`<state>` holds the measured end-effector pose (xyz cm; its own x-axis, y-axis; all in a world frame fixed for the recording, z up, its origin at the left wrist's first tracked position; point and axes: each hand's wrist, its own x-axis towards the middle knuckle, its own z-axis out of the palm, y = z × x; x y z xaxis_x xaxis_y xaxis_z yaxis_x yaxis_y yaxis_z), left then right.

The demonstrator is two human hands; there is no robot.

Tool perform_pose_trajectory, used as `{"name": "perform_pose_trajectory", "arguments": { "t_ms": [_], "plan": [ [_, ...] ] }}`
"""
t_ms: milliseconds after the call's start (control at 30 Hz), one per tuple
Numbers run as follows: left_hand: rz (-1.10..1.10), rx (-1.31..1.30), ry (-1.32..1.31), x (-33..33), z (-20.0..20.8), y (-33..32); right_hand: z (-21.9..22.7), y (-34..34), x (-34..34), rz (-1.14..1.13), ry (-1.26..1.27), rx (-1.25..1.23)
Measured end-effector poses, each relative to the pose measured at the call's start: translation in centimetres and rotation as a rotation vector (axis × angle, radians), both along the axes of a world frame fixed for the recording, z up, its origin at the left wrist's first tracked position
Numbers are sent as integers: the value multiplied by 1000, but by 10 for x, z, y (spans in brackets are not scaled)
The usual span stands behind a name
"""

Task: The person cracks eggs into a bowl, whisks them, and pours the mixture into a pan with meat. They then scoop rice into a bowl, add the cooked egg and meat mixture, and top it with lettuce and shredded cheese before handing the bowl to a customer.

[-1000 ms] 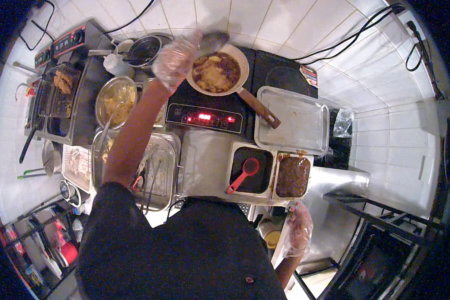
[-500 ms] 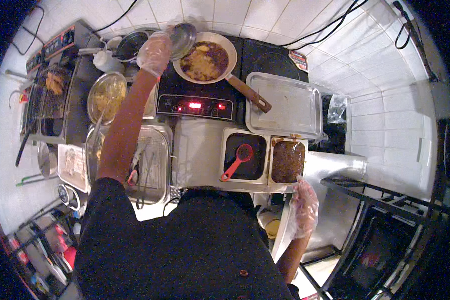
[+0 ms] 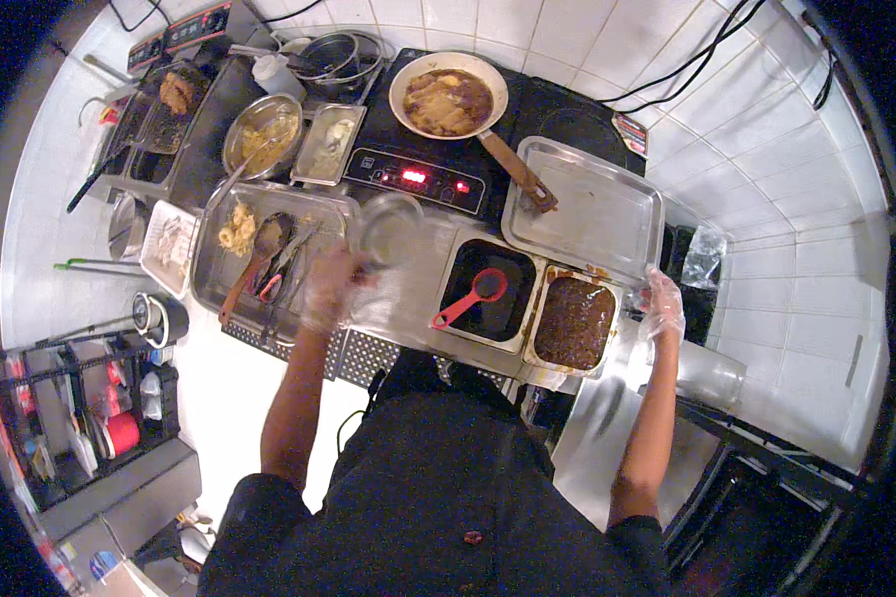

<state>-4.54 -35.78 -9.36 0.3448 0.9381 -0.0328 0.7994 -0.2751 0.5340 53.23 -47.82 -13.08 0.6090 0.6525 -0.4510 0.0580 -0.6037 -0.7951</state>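
My left hand (image 3: 331, 289), in a clear plastic glove, is smeared by motion over the right side of a wire-racked metal tray. Close to its fingertips is a blurred round metal bowl (image 3: 391, 231) at counter level; whether the fingers grip it I cannot tell. My right hand (image 3: 661, 306), also gloved, reaches the near right corner of an oblong metal tray (image 3: 589, 214), its fingers stretched toward the rim. Below that tray sit a pan of dark chunky sauce (image 3: 573, 323) and a black-lined container (image 3: 470, 328) with a red perforated scoop (image 3: 486, 287).
A wooden-handled frying pan (image 3: 448, 95) with brown liquid and food sits on a lit induction hob (image 3: 418, 179). Left are a bowl of batter (image 3: 264, 134), a small metal tray (image 3: 329, 144), a rack tray (image 3: 239, 199) with fried pieces and tongs, and a fryer (image 3: 154, 129).
My left hand and the metal bowl have come from beside the frying pan down to the counter. My right hand has moved up from the sauce pan's corner to the oblong tray's corner.
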Motion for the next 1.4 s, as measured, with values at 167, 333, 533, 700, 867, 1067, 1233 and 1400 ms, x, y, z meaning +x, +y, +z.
{"name": "perform_pose_trajectory", "arguments": {
  "t_ms": [167, 333, 533, 700, 867, 1067, 1233, 1400],
  "plan": [
    [405, -342, -896, 44, -45, -58, -44, -10, 39, 10, 171, 134],
    [381, -333, -873, 42, -94, -66, -18, -8, 27, -34, 66, 166],
    [-222, 42, 69, 30, -43, -72, 3, -45, 46, -362, 49, 285],
    [201, -539, -712, -10, -46, -84, 21, -51, 63, -495, -24, 362],
    [517, -777, -922, -19, 8, -67, 36, -19, 59, -286, -290, 378],
    [514, -465, -825, -29, 46, -59, 89, 106, -64, 90, -251, 358],
    [365, -367, -592, -60, 26, -51, 119, 195, -149, 643, -832, -37],
    [404, -362, -547, -94, 16, -56, 87, 237, -177, 827, -918, 47]
  ]
}}
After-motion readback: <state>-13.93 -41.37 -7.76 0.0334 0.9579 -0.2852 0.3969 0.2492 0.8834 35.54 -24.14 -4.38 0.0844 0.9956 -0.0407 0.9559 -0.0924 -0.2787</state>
